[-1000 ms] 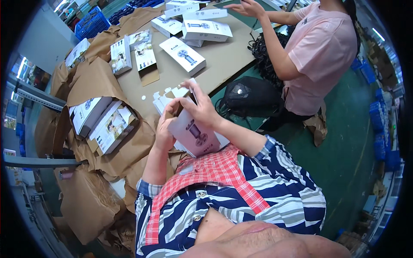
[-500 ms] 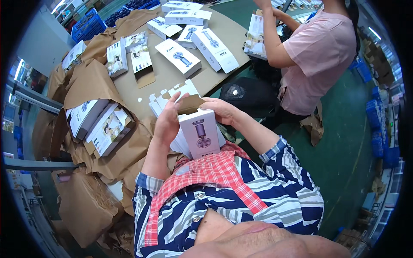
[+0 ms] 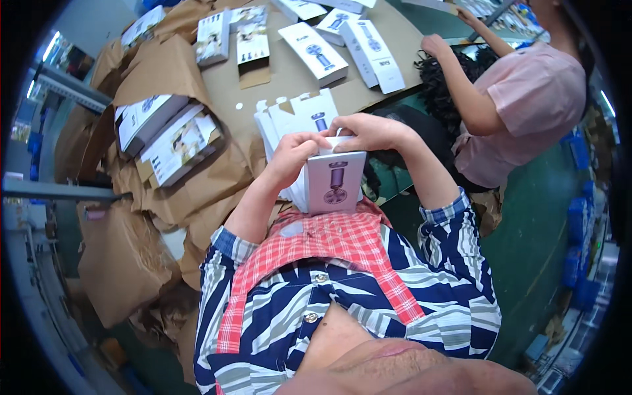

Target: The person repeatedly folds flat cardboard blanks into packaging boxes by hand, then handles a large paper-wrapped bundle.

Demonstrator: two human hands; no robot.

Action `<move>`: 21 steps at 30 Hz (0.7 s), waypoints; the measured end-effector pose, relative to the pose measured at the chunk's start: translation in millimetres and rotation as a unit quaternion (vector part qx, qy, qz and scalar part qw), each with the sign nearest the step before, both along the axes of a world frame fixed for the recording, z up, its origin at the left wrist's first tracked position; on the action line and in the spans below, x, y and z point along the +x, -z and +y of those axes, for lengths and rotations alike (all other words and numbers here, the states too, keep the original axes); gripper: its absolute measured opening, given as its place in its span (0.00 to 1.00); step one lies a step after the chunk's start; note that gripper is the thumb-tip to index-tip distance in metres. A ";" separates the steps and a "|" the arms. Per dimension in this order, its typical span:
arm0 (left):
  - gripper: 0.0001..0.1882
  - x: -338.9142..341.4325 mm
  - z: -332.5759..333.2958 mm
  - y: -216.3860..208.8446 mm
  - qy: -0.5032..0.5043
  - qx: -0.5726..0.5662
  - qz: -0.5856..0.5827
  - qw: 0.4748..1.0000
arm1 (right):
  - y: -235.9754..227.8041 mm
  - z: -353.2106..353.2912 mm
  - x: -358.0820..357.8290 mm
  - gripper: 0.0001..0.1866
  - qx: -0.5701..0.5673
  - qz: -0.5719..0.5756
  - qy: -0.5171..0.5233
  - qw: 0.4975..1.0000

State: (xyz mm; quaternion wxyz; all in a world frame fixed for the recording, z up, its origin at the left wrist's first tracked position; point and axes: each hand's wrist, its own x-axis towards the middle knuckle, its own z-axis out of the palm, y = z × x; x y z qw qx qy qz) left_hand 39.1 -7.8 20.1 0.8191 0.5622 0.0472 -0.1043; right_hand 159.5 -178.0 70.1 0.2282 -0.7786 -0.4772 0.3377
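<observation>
A white fan box (image 3: 337, 187) with a purple fan picture stands upright against my checked apron. My left hand (image 3: 294, 157) grips its top edge at the left, fingertips pinched on the end flap. From the right, my right hand (image 3: 375, 133) bends its fingers over the same white flap (image 3: 337, 143), its thumb and fingers close to the left fingertips. The flap lies mostly folded over the box's opening. Right behind this box, several flattened or open white cartons (image 3: 306, 105) lean together on the table edge.
Several fan boxes (image 3: 313, 54) lie on the tan table (image 3: 220, 89). Left of me, a brown paper-lined container (image 3: 164, 66) holds more boxes. A metal bar (image 3: 66, 189) juts in at the left. At the right, a co-worker in a pink shirt (image 3: 526, 92) stands by a black bag (image 3: 421, 131).
The box's open brown-lined top flap has been folded down. My hands have come together over it. The view has shifted, and the co-worker's arms have moved away from the box held up earlier.
</observation>
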 end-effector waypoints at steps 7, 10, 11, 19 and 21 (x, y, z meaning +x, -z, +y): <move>0.23 -19.9 34.3 5.6 -0.055 0.013 -0.122 0.991 | 6.3 -3.8 -14.7 0.36 0.109 0.048 -0.024 0.993; 0.18 -16.5 60.1 12.4 -0.322 0.017 -0.130 0.938 | 10.6 -8.3 18.5 0.29 0.280 0.024 0.131 0.951; 0.17 -14.2 75.0 25.3 -0.389 0.073 -0.119 0.911 | 10.3 -11.0 33.7 0.26 0.302 0.206 0.290 0.885; 0.34 25.7 54.5 69.5 -0.270 0.263 0.052 0.925 | 118.3 54.3 39.0 0.32 0.155 0.100 0.270 0.945; 0.34 15.4 41.5 48.3 -0.285 0.361 -0.004 0.888 | 112.1 61.7 7.4 0.34 0.199 -0.080 0.308 0.927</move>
